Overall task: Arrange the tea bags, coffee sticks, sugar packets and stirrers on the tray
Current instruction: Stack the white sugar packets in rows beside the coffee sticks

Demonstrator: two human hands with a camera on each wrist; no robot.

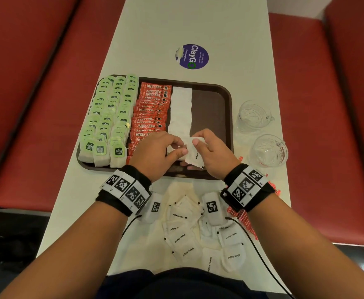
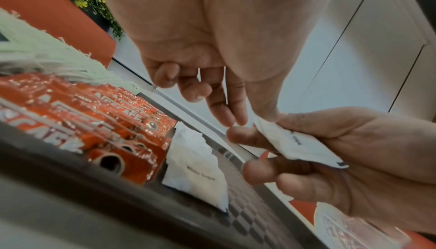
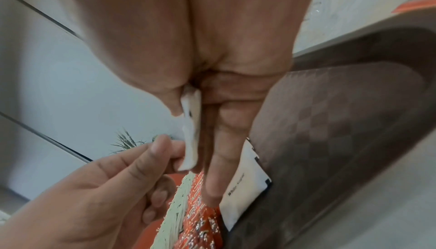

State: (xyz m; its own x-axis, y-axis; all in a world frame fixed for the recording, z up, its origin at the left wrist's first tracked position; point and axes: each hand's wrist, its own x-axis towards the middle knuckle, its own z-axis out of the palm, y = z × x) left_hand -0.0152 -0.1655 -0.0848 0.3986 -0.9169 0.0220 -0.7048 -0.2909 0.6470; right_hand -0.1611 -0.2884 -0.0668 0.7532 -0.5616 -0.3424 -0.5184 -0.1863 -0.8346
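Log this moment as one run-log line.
step: sugar row | right hand: pinches sugar packets | left hand: pinches same packets | over tray near edge | loose sugar on table | stirrers unplaced

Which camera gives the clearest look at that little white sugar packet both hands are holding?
The head view: the sugar packet faces the camera, its print showing, pinched by the left hand and the right hand. The left wrist view shows it slanted and partly covered by fingers. The right wrist view shows only its thin edge.
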